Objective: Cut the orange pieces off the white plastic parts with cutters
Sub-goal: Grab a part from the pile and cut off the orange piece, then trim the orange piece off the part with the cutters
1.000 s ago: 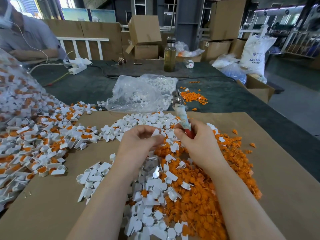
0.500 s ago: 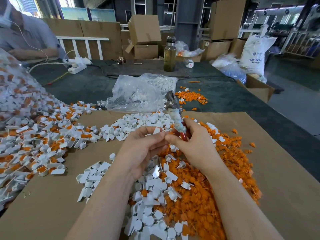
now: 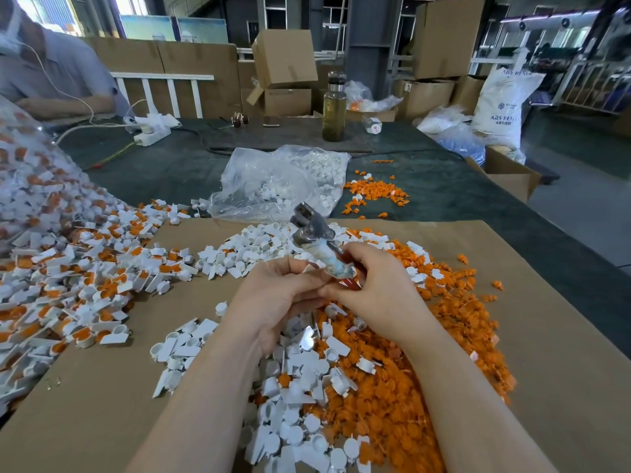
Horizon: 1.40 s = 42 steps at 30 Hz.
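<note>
Cutters (image 3: 319,245) sit gripped in the right hand (image 3: 375,295), head pointing far and away, freeing its fingertips to meet the left hand (image 3: 276,295), which pinches a small white part (image 3: 311,268) above the near orange pile (image 3: 409,387), probably so offcuts land there.

— How's the light?
— Bright, even daylight. It comes from the windows (image 3: 129,3) at the far wall, which are blown out to white. Shadows under the hands are soft and faint.
— Any glare?
— Sheen on the clear bag (image 3: 273,182) and on the cutters (image 3: 312,227).
— Sharpness?
— Centre is fairly crisp. The cutters are a little smeared, and the parts pile (image 3: 51,233) at the left edge is stretched and blurred. Wide-angle bending shows at the borders.
</note>
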{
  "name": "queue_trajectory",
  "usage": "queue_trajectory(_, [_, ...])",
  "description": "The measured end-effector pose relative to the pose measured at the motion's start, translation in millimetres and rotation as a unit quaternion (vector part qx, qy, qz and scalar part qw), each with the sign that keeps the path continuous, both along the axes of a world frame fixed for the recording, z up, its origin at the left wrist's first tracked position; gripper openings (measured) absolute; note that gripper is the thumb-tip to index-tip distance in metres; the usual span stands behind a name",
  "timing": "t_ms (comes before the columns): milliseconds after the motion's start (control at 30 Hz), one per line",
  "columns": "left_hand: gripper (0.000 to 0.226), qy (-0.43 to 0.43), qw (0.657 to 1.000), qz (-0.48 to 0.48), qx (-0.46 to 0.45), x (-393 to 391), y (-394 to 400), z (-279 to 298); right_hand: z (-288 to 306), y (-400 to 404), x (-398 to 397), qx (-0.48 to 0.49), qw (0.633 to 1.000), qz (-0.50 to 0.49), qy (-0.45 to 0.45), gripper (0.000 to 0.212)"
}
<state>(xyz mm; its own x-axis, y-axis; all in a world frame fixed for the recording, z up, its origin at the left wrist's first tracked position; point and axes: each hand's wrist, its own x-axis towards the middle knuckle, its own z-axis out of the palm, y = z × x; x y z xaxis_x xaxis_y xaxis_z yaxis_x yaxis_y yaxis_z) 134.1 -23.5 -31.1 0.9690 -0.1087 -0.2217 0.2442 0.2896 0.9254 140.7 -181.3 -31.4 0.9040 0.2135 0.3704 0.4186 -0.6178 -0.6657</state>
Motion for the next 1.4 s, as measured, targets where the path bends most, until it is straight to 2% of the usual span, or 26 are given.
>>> queue_trajectory(167, [0.016,0.033,0.997,0.005,-0.074,2,5,0,1,-2,-2,0.111,0.991,0.036,0.059,0.014])
queue_trajectory(267, [0.001,0.04,0.993,0.011,-0.11,2,3,2,0,-4,-1,0.17,0.983,0.028,0.059,0.01])
queue_trajectory(500, [0.02,0.025,0.995,0.022,-0.098,-1,-1,4,-5,-1,1,0.209,0.976,0.015,0.054,0.009])
queue_trajectory(633, [0.023,0.005,0.996,0.086,-0.039,-1,-2,7,-3,-1,1,0.234,0.971,-0.007,0.048,0.01])
queue_trajectory(767, [0.02,-0.007,0.989,0.151,-0.004,0,-2,5,-2,-3,1,0.243,0.969,-0.025,0.031,0.009])
queue_trajectory(967, [0.018,-0.04,0.991,0.127,-0.023,-1,-2,4,0,1,-1,0.227,0.974,-0.021,0.005,0.019])
queue_trajectory(1100, [0.013,-0.057,0.986,0.157,0.027,-2,-8,6,0,3,-1,0.202,0.978,-0.048,-0.033,0.01])
queue_trajectory(1400, [0.005,-0.116,0.973,0.19,0.069,-10,-22,11,-6,7,-1,0.157,0.979,-0.112,-0.066,0.013])
